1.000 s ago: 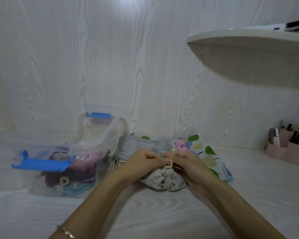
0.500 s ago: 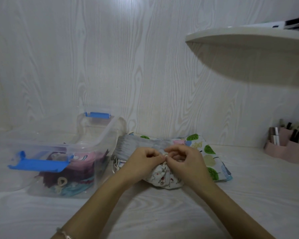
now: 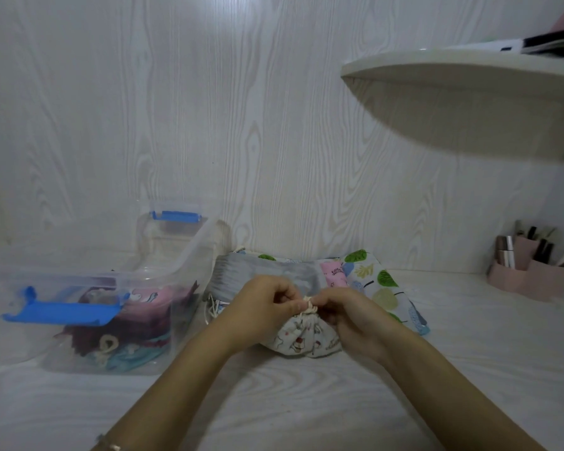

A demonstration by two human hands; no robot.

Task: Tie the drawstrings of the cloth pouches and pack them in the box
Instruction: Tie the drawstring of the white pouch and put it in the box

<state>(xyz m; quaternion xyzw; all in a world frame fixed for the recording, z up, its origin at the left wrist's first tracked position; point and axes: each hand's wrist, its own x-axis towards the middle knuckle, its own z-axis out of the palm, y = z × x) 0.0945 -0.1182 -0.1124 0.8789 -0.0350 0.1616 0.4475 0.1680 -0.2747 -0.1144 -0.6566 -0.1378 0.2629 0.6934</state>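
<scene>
A small cream pouch with a cartoon print (image 3: 302,338) sits gathered shut on the table in front of me. Its cream drawstring (image 3: 309,305) stands knotted at the neck. My left hand (image 3: 262,309) and my right hand (image 3: 350,315) meet over the neck, each pinching the drawstring with fingertips. Behind them lies a pile of flat pouches: a grey one (image 3: 261,271), a pink one (image 3: 334,271) and a leaf-print one (image 3: 376,278). To the left stands a clear plastic box (image 3: 163,349) with blue latches, holding several tied pouches (image 3: 121,340).
The box's clear lid (image 3: 173,236) leans up behind it against the wood-grain wall. A pink organiser with cosmetics (image 3: 531,271) stands at the right. A white shelf (image 3: 463,92) juts out overhead on the right.
The drawstring loop seen a second ago has been drawn down into a tight knot at the pouch's neck. Both hands stay together over it, the fingertips shifting slightly.
</scene>
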